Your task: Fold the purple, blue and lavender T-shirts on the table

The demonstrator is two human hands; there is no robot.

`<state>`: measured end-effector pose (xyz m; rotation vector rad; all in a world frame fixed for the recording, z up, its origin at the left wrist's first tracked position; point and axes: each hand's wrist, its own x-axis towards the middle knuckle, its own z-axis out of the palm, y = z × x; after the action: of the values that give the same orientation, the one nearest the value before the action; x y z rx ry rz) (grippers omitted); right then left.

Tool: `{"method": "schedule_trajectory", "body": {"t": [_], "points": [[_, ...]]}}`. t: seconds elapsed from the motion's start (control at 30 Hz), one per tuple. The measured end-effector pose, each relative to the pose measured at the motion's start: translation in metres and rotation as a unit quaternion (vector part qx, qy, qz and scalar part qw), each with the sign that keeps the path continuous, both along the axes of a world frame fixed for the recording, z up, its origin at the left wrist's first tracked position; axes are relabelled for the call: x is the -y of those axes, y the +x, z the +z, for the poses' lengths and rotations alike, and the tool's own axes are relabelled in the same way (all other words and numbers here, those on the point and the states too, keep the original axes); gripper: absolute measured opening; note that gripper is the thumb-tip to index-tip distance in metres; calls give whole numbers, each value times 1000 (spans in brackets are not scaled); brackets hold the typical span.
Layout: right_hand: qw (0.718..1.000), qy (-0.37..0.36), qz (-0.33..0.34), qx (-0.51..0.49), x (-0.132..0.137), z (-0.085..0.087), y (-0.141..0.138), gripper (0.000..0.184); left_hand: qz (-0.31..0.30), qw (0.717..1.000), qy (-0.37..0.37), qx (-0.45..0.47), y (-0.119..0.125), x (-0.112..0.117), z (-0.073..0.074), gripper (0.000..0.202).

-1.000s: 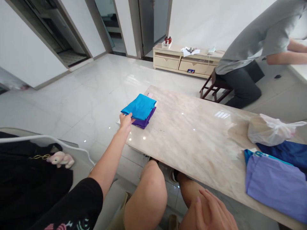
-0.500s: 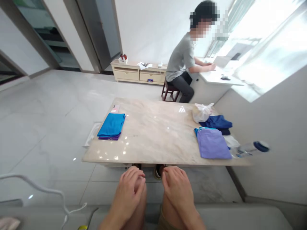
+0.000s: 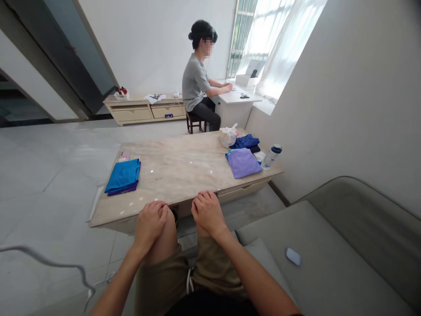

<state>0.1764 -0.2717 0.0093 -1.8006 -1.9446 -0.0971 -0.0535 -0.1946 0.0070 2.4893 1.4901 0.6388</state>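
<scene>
- White wall at the back, pale floor, and a marble-look table up front on my head-cam feed.
- Left hand rests on top of the left knee, fingers together and loosely curved over it.
- Right hand does the same on the right knee: fingers side by side, bent over the front, from what I can see.
- Folded blue cloth is at the table's left end, ahead of the left hand and off to its left, well apart. It's lying on a purple cloth that pokes out along the near edge.
- Pink phone-like thing is just behind that pile.
- Lavender cloth, folded too, is toward the right end, ahead and right of the right hand, also well apart.
- Behind it I've got a navy cloth and a plastic bag; a clear bottle stands to its right.
- Co-worker in grey sits at a white desk past the table.
</scene>
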Motion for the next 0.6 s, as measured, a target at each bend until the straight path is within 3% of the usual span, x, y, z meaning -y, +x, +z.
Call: {"method": "schedule_trajectory", "body": {"t": [0.27, 0.6], "points": [[999, 29, 17, -4, 6, -7, 7, 13, 7, 999, 45, -12, 11, 25, 9, 32], [995, 51, 28, -77, 5, -6, 9, 14, 11, 998, 36, -42, 7, 16, 1, 29]]}}
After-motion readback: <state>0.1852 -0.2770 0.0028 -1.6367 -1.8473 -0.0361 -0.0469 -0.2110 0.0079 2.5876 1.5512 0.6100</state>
